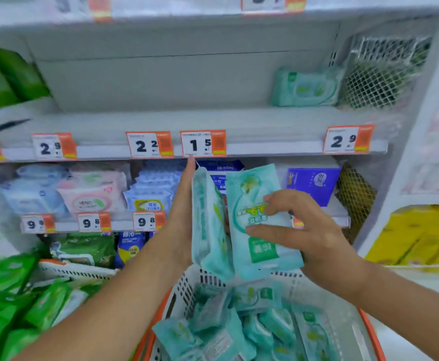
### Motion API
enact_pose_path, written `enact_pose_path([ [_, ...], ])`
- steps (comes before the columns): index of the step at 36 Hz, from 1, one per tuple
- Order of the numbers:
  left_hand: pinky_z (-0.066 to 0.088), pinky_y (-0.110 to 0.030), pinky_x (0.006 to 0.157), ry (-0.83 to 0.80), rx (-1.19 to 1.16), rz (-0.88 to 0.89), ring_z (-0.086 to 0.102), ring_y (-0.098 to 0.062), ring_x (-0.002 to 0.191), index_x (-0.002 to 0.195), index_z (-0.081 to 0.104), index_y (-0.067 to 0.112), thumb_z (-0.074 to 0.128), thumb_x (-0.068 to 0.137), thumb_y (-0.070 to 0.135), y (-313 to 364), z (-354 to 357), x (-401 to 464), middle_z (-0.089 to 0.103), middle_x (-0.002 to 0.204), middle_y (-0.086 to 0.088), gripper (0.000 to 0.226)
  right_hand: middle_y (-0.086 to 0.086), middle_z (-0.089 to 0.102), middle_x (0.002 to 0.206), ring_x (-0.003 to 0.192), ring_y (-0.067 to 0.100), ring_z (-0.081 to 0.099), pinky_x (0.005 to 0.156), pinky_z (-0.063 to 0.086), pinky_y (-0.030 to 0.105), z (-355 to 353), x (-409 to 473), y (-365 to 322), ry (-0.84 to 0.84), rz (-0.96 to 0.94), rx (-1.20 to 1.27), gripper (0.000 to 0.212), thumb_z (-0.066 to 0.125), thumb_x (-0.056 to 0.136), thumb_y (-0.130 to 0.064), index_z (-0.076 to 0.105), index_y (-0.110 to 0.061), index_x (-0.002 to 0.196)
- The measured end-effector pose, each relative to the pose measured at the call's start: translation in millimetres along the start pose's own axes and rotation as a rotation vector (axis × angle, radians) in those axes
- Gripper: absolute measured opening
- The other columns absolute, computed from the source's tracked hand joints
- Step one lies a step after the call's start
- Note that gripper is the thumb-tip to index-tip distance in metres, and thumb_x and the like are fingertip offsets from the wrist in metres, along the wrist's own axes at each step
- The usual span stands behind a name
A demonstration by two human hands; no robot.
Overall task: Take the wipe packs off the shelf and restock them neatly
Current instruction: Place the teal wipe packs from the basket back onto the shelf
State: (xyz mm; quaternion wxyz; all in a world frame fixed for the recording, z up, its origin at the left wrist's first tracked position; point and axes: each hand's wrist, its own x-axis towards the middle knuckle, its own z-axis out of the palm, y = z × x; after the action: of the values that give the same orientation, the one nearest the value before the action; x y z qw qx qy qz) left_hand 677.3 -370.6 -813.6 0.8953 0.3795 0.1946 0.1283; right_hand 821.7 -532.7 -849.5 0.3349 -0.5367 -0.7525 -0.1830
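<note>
My left hand (184, 204) is raised upright with straight fingers, its palm pressed against the side of a teal wipe pack (206, 225) held on edge. My right hand (299, 230) grips a second teal wipe pack (257, 246) from the front, fingers spread over its printed face. Both packs hover above an orange-rimmed white basket (187, 290) holding several more teal packs (242, 324). A small stack of the same teal packs (305, 87) lies at the right end of the middle shelf (161, 121), whose remaining surface is bare.
Price tags (202, 143) line the shelf edges. The shelf below holds pale blue, pink and purple packs (93, 191). Green packs (20, 295) pile up at lower left, more green ones (7, 76) sit at upper left. Mesh dividers (377, 82) close the right end; yellow packages (419, 235) lie further right.
</note>
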Motion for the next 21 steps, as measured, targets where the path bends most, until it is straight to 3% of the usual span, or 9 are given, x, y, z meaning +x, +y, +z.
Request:
enact_pose_path([
  [2,0.047,-0.043,0.099,-0.067,0.011,-0.1,0.064,-0.033,0.107,0.127,0.066,0.009,0.049,0.08,0.075,0,7,-3,0.065,0.123,-0.02,0.083,0.009,0.049,0.12,0.122,0.031,0.051,0.102,0.042,0.039,0,2,2,0.04,-0.001,-0.022,0.06,0.076,0.062,0.029,0.076,-0.007,0.111],
  [3,0.045,-0.046,0.102,-0.063,0.035,-0.114,0.062,-0.034,0.11,0.13,0.064,0.009,0.053,0.078,0.069,-1,8,-5,0.064,0.127,-0.02,0.08,0.01,0.051,0.119,0.121,0.031,0.052,0.1,0.044,0.041,0,4,4,0.075,0.002,-0.025,0.056,0.079,0.062,0.026,0.076,-0.005,0.108],
  [4,0.049,-0.044,0.097,-0.049,0.031,-0.099,0.065,-0.033,0.105,0.123,0.068,0.009,0.054,0.078,0.064,-2,9,-6,0.066,0.122,-0.019,0.073,0.012,0.053,0.116,0.119,0.032,0.054,0.098,0.046,0.044,-1,7,4,0.11,0.011,-0.024,0.05,0.08,0.063,0.024,0.076,-0.003,0.105],
  [6,0.058,-0.033,0.069,0.022,-0.022,-0.002,0.068,-0.026,0.069,0.081,0.075,0.009,0.05,0.081,0.056,-2,14,-4,0.071,0.083,-0.012,0.053,0.016,0.06,0.111,0.115,0.032,0.058,0.094,0.049,0.045,-4,12,4,0.184,0.031,0.003,0.035,0.081,0.07,0.014,0.075,0.0,0.101],
  [8,0.05,-0.022,0.053,0.137,-0.132,0.077,0.054,-0.021,0.047,0.055,0.056,0.014,0.051,0.081,0.054,0,13,0,0.054,0.057,-0.005,0.048,0.015,0.065,0.107,0.109,0.025,0.062,0.092,0.051,0.036,-6,18,-1,0.262,0.088,0.062,0.027,0.083,0.073,0.001,0.074,-0.003,0.098],
  [11,0.04,-0.024,0.061,0.199,-0.252,0.031,0.048,-0.02,0.057,0.064,0.053,0.011,0.054,0.077,0.055,1,0,8,0.049,0.067,-0.005,0.046,-0.003,0.07,0.092,0.091,0.003,0.066,0.078,0.052,0.017,-5,25,-12,0.436,0.428,0.31,0.041,0.084,0.068,0.005,0.068,-0.02,0.096],
  [13,0.039,-0.025,0.063,0.189,-0.308,-0.022,0.045,-0.02,0.064,0.082,0.051,0.011,0.058,0.07,0.06,1,-5,7,0.047,0.078,-0.005,0.051,-0.008,0.073,0.087,0.082,0.001,0.069,0.067,0.054,0.015,-5,32,-16,0.551,0.706,0.53,0.033,0.084,0.075,-0.001,0.067,-0.02,0.095],
  [17,0.041,-0.029,0.061,0.218,-0.188,0.028,0.047,-0.019,0.059,0.08,0.052,0.015,0.084,0.038,0.07,0,-5,9,0.048,0.073,-0.003,0.076,-0.019,0.073,0.092,0.086,-0.003,0.07,0.065,0.058,0.018,-1,42,-14,0.472,0.974,0.522,0.023,0.074,0.086,-0.011,0.068,-0.022,0.106],
  [21,0.046,-0.022,0.052,0.216,0.112,0.09,0.053,-0.018,0.044,0.061,0.063,0.012,0.069,0.078,0.025,-7,14,10,0.056,0.057,-0.004,0.022,0.003,0.076,0.087,0.081,0.021,0.074,0.073,0.062,0.042,14,55,-22,0.392,1.188,0.695,0.01,0.067,0.088,-0.01,0.072,-0.018,0.092],
])
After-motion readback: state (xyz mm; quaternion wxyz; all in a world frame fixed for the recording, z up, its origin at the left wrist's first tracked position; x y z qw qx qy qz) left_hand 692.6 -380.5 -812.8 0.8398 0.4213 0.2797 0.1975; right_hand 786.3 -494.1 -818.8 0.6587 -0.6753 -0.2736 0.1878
